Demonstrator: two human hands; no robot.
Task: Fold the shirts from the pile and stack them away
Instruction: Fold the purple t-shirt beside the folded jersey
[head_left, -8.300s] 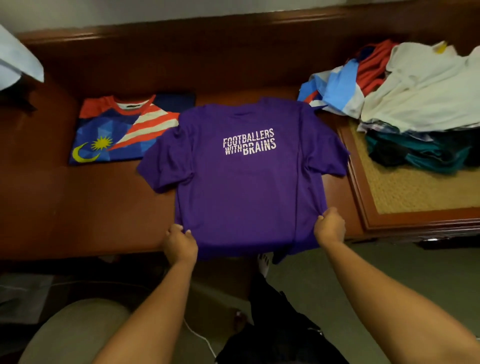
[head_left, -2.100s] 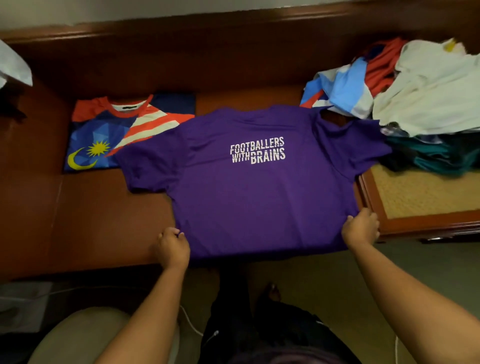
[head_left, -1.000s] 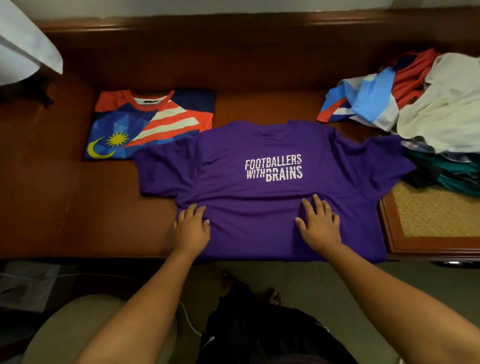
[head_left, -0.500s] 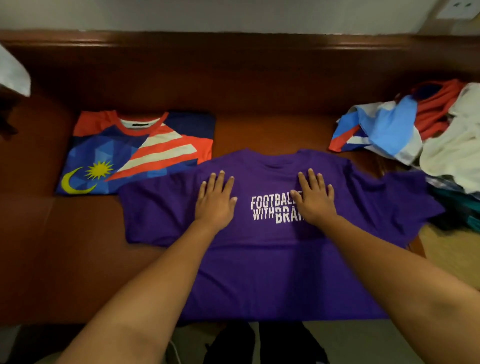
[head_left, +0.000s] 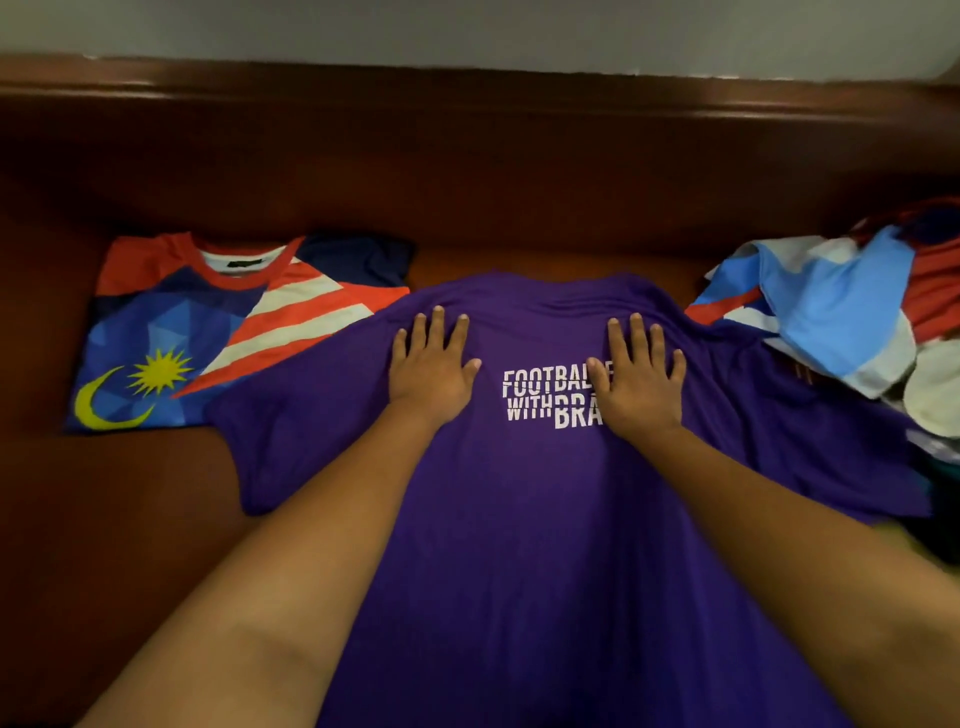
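Hands: left hand (head_left: 434, 364) and right hand (head_left: 638, 375) had slid up from the hem, flat and open.
Purple shirt (head_left: 519, 493): spread on the counter (head_left: 130, 519), smoothed.
Meaning: likely ready for folding.

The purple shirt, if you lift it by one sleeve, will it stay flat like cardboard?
Probably not: the purple shirt looks thin and floppy, rippling near the left hand. It likely weighs little, and would probably droop.

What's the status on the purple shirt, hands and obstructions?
Left hand and right hand flat, pressing purple printed T-shirt. Shirt spread, unfolded. Its sleeve overlaps folded flag-pattern jersey; unfolded clothes pile alongside.
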